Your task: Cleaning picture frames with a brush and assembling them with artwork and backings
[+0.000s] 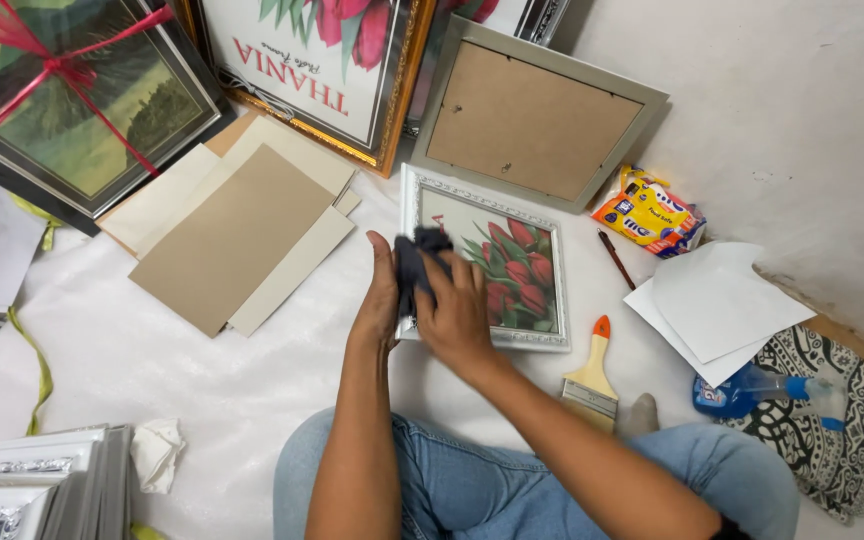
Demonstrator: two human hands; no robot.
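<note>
Dark cloth (414, 268) apparently between both hands (457, 315), on framed tulip picture (512, 262).

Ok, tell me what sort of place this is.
Probably a small picture-framing work area on a floor: framed tulip print under both hands, a frame stack, cut backing boards and a paintbrush.

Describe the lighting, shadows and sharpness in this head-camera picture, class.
Head view: soft, even light; faint shadows under the hands around the dark cloth on the silver-framed tulip picture; no strong glare on its glass; right hand slightly blurred; edges bowed by the wide lens.
</note>
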